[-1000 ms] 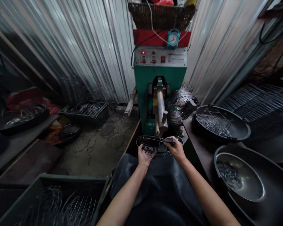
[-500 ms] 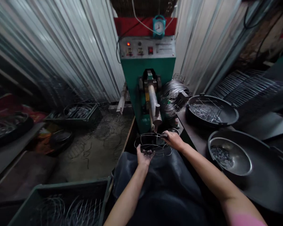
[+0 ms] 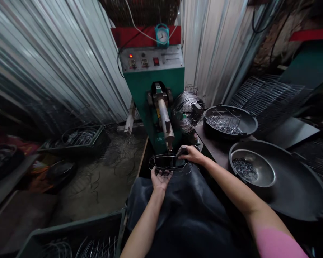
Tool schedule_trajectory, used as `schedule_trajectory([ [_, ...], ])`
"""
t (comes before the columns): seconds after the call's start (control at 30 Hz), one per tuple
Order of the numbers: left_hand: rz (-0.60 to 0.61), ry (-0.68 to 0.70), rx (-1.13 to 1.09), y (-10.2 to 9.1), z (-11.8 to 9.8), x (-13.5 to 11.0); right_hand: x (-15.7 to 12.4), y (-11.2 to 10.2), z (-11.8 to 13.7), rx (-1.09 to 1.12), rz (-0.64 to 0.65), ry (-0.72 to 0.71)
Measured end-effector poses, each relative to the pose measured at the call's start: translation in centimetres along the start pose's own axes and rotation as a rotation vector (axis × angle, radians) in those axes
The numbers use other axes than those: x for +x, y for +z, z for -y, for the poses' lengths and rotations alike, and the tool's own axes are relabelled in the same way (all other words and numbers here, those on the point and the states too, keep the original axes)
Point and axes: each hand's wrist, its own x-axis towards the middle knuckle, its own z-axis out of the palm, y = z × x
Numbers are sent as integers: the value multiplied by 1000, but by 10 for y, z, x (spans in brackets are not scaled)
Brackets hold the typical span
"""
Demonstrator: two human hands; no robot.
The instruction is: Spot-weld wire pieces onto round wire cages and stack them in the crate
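A round wire frame [image 3: 161,155], made of thin metal rings joined by short wires, sits above my lap. My left hand [image 3: 161,178] grips its near left side from below, palm up, thumb on the outside. My right hand [image 3: 193,154] is closed on a small dark grey block [image 3: 181,151] at the frame's far right. Whether the right fingers also touch the wire, I cannot tell. Just above the frame is the thick metal arm [image 3: 164,118] of a green machine [image 3: 134,84], its pointed tip close to the ring. A dark apron [image 3: 177,200] covers my lap.
Right of the machine is a wire coil [image 3: 187,107]. A black pan [image 3: 249,120] of wire pieces and a large pan [image 3: 290,190] bearing a metal bowl [image 3: 271,179] stand further right. Green crates [image 3: 78,224] with wire parts lie at left. A clock [image 3: 162,35] hangs on the machine.
My view has swung right, so the machine sits further left. The dark block in my right hand is now tilted up and shows more. Both hands remain at the wire frame.
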Motion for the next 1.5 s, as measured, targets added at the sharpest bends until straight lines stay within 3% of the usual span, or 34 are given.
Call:
schedule_trajectory([
  [0.2,111,42,-34,-1,-1,21,-12,11,-8,-20,-55,-31],
  [0.43,144,0,-61,14,-2,37,-7,11,-14,-105,-184,-50],
  [0.7,119,24,-140,14,-5,30,6,16,-11,-134,-214,-89],
  [0.93,105,35,-194,13,-4,21,10,20,-5,-157,-322,-113],
  [1.5,39,-69,-157,24,-1,22,22,10,-13,-142,-245,8],
])
